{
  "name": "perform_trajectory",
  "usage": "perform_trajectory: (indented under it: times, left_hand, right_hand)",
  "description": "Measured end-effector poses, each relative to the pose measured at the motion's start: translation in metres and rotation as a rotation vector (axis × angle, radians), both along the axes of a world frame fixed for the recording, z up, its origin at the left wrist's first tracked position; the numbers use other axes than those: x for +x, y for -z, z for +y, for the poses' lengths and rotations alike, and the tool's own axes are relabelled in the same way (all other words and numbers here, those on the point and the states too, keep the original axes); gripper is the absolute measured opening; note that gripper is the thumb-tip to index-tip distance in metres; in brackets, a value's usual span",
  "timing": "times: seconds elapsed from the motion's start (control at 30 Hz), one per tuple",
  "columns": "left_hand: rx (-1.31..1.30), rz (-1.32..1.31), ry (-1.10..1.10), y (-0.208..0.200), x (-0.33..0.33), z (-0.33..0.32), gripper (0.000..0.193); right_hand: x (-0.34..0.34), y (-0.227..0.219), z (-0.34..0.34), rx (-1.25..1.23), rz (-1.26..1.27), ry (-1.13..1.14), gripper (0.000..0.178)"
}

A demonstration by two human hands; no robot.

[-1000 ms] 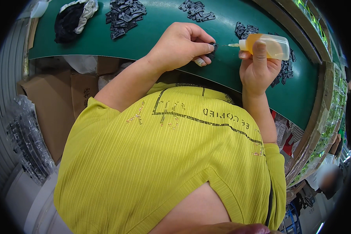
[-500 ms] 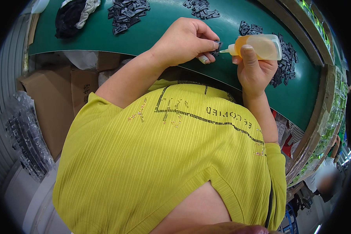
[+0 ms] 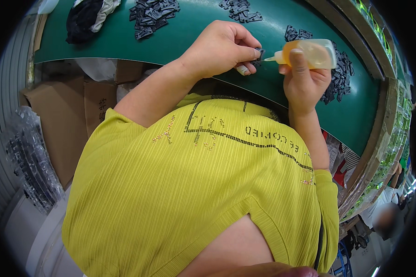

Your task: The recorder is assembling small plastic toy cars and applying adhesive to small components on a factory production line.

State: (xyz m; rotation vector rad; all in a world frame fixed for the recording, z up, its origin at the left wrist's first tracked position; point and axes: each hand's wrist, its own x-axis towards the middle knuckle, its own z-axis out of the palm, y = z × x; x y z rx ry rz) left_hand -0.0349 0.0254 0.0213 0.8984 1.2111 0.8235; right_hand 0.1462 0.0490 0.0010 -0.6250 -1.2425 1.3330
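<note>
Over the front of the green table [image 3: 208, 46], my left hand [image 3: 222, 48] pinches a small black plastic part [image 3: 258, 56] between thumb and fingers. My right hand [image 3: 306, 85] is wrapped round a clear squeeze bottle [image 3: 316, 53] with amber liquid in it. The bottle lies almost level, its thin nozzle pointing left at the black part, with a small gap between them. Behind and right of the bottle spreads a pile of black parts [image 3: 341, 76], partly hidden by the bottle and my right hand.
More black parts lie in a heap [image 3: 151, 16] at the back left and a smaller heap [image 3: 242, 10] at the back middle. A black and white cloth [image 3: 90, 21] sits at far left. Cardboard boxes [image 3: 55, 124] stand under the table. Another person [image 3: 379, 207] is at far right.
The bottle has shifted slightly right, widening the gap between its nozzle and the black part. My left hand stays almost in place.
</note>
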Motion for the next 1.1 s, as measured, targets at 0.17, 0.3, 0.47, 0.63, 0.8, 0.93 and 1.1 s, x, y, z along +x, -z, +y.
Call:
perform_trajectory:
  times: [0.17,0.3,0.47,0.63,0.8,0.93,1.1]
  left_hand:
    - [0.028,-0.031,-0.036,0.006,-0.001,0.0,0.018]
    - [0.3,0.157,-0.168,0.01,-0.013,0.016,0.019]
    - [0.785,0.893,-0.251,0.01,-0.038,0.028,0.027]
    - [0.613,1.265,-0.401,0.003,-0.093,0.032,0.026]
    - [0.502,1.404,-0.413,-0.017,-0.105,0.055,0.023]
    - [0.276,1.337,-0.282,-0.028,-0.111,0.063,0.024]
    - [0.211,1.296,-0.242,-0.027,-0.115,0.068,0.022]
  right_hand:
    - [0.011,0.005,0.009,-0.182,0.244,0.012,0.014]
    - [0.012,0.003,0.006,-0.206,0.259,-0.003,0.014]
    - [0.01,0.001,0.003,-0.206,0.212,0.006,0.016]
    - [0.011,0.002,0.003,-0.188,0.19,0.009,0.017]
    - [0.008,0.002,0.004,-0.19,0.179,0.002,0.016]
    - [0.009,0.001,0.002,-0.182,0.176,-0.01,0.016]
    - [0.011,0.002,0.003,-0.216,0.207,-0.002,0.016]
